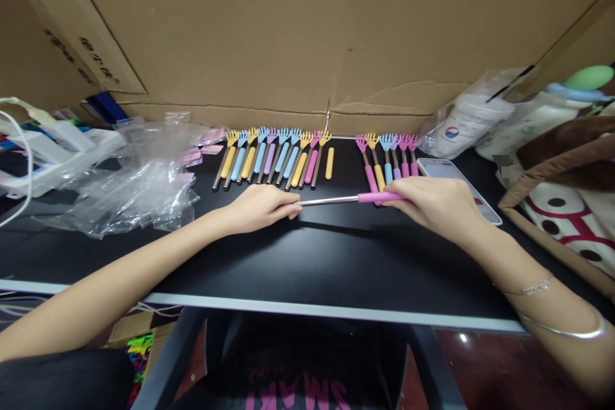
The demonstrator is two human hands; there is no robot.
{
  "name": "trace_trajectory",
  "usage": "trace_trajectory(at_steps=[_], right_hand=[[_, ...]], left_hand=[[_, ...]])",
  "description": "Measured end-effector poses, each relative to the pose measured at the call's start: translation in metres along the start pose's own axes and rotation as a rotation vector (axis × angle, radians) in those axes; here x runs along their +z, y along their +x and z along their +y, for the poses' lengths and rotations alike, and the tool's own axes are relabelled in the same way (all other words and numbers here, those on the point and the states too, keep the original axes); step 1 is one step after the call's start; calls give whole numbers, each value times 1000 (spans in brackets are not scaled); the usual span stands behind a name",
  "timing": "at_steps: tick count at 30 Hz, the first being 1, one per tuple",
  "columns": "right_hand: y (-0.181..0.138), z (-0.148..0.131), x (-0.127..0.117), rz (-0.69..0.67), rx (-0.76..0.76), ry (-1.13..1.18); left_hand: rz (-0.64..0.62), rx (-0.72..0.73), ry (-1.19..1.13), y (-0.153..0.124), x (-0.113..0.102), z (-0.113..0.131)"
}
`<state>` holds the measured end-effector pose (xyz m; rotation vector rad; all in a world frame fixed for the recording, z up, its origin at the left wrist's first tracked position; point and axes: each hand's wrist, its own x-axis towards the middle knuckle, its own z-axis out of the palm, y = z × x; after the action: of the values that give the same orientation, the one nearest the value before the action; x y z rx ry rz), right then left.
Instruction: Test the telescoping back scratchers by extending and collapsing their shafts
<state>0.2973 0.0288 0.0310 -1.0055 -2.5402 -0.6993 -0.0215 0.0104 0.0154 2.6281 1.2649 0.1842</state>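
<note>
A telescopic back scratcher with a pink grip and a silver rod stretches level between my two hands, above the black table. My left hand is closed around the rod's left end and hides what is there. On the pink grip at the other end, my right hand is closed. Behind my left hand lies a row of claw-headed back scratchers in yellow, blue, purple and pink, with loose coloured grips beside their rods. One yellow grip lies at the row's right end. Further right are several gripped back scratchers.
Clear plastic bags are heaped on the left, near a white power strip. A phone lies beyond my right hand. A bagged cup and a patterned bag stand right. Cardboard walls the back.
</note>
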Motion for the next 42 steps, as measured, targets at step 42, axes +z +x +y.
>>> trace_trajectory(at_steps=[42], right_hand=[[9, -24, 7, -380, 248, 707]], left_hand=[[527, 182, 550, -5, 2, 3]])
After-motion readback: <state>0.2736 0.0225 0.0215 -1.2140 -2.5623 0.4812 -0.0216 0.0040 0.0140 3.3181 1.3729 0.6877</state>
